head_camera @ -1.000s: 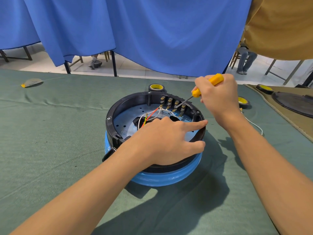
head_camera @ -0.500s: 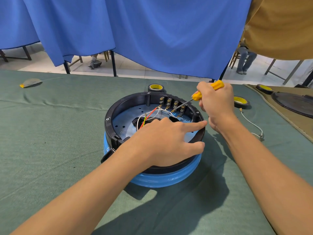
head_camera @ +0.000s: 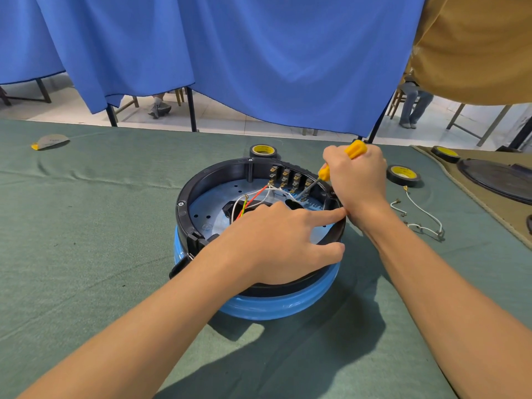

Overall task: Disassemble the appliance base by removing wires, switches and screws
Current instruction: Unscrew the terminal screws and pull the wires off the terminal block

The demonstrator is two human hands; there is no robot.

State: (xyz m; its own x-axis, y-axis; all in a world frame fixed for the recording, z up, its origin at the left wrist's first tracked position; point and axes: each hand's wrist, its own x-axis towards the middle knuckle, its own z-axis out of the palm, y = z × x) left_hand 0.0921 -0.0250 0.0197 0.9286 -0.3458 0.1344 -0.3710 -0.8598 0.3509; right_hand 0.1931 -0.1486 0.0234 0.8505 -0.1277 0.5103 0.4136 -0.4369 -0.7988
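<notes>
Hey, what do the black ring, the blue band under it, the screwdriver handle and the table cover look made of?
The black ring: matte moulded plastic, by its ribs. The blue band: probably glossy plastic, it shows highlights. The screwdriver handle: smooth yellow plastic, likely. The table cover: green cloth, matte and creased.

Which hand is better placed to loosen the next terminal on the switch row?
Right. The right hand grips the yellow screwdriver, its tip down at the switch row. The left hand lies spread across the appliance base, steadying it, and holds no tool.
</notes>
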